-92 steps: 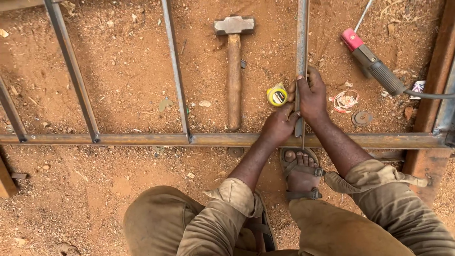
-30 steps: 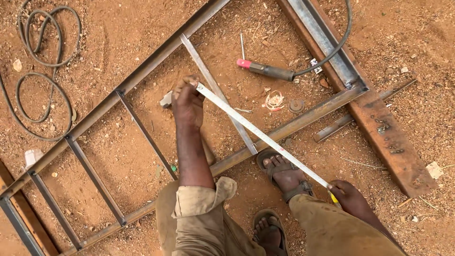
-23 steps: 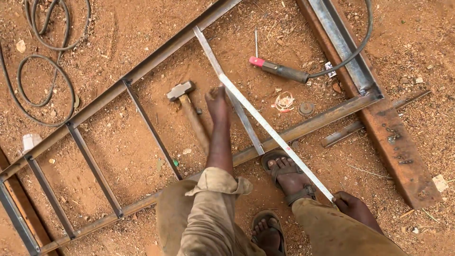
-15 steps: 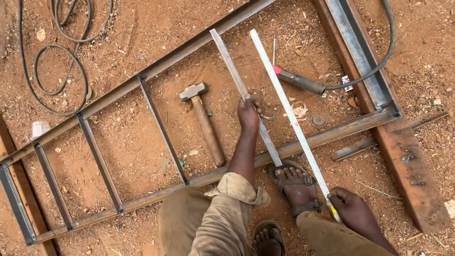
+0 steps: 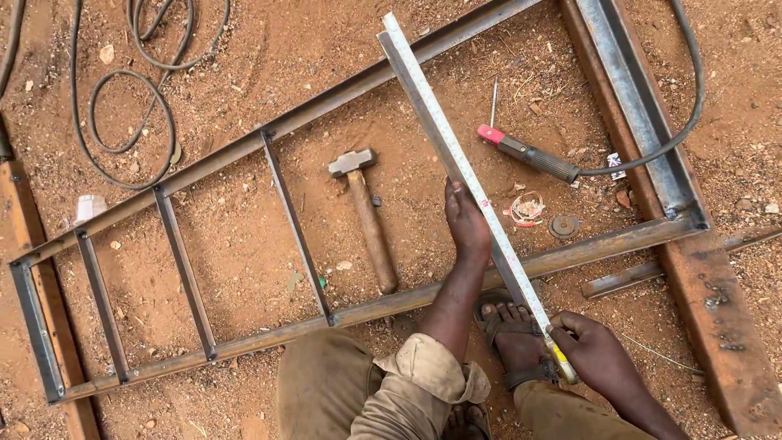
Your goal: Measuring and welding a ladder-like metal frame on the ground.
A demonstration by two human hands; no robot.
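Tape blade (image 5: 456,155) stretched along upright bar (image 5: 411,90) of ladder-like steel frame (image 5: 326,106); left hand (image 5: 466,224) pressing it flat, fingers extended; right hand (image 5: 599,358) clenched around tape case; likely to skew or buckle if pressure slackens.

Bare hands, left (image 5: 467,224) and right (image 5: 599,358), forearms uncovered. Dusty khaki sleeve (image 5: 428,371) rolled up, cuff frayed. Matching khaki trousers (image 5: 326,391), dirt-stained. Worn strapped sandal (image 5: 521,346) on a dusty foot.
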